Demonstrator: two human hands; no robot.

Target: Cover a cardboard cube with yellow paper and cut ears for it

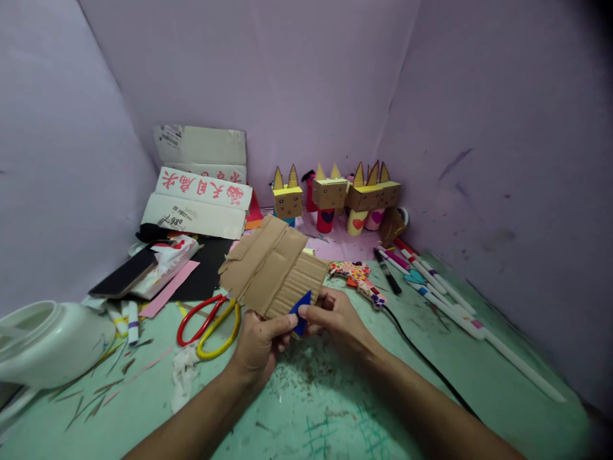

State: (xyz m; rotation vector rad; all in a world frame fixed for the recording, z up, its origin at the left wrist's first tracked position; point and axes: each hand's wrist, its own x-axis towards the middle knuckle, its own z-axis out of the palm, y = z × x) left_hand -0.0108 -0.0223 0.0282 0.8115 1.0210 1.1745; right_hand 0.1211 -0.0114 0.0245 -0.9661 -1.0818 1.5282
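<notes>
My left hand (pixel 256 338) grips a torn piece of brown corrugated cardboard (pixel 268 268) by its lower edge, its thumb touching a small pointed blue paper piece (pixel 301 306). The blue piece lies against the cardboard's lower right corner. Pressing on it from the right is the thumb of my right hand (pixel 338 319), whose other fingers are partly hidden behind the cardboard. Whether the blue piece is stuck to the cardboard, I cannot tell. Left of my hands lie scissors (pixel 208 329) with one red and one yellow handle, their blades mostly covered.
A flower-patterned glue gun (pixel 359 279) with a black cord lies to the right, near a black marker (pixel 387 271) and several white pens (pixel 445 306). Box-headed cardboard figures (pixel 330 195) stand at the back. Folded white cardboard (pixel 201 201), a phone (pixel 125 271) and a white jug (pixel 52 345) are left.
</notes>
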